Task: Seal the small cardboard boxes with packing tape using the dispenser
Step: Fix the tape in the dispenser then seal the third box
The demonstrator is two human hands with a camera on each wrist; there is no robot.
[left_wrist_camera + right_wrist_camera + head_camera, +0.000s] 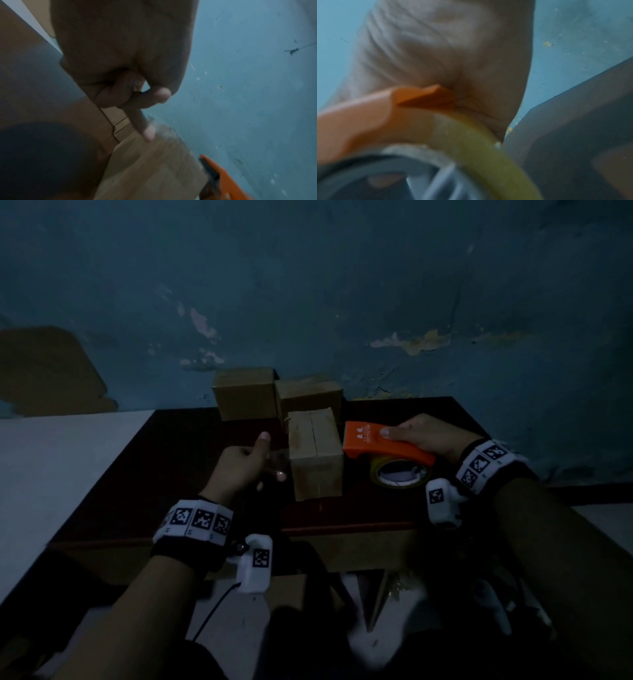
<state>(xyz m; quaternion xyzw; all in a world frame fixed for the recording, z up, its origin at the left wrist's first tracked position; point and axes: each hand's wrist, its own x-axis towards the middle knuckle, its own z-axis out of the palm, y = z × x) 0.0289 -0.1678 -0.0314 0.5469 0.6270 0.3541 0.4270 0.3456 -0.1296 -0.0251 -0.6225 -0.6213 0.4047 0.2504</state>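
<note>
A small cardboard box (315,453) stands mid-table with a tape strip along its top seam. My left hand (272,455) is at its left side, thumb raised, other fingers curled. In the left wrist view the straight index finger (149,133) touches the box (154,169) at a clear tape edge. My right hand (411,436) grips the orange tape dispenser (383,445) just right of the box, with its yellowish tape roll (399,472) hanging below. The right wrist view shows that palm (445,47) over the dispenser (368,121) and roll (479,155).
Two more cardboard boxes (245,392) (310,395) stand behind the near one against the blue wall. The dark brown table (171,474) adjoins a white surface (51,460) on the left. Dim clutter lies on the floor beneath the table's front edge.
</note>
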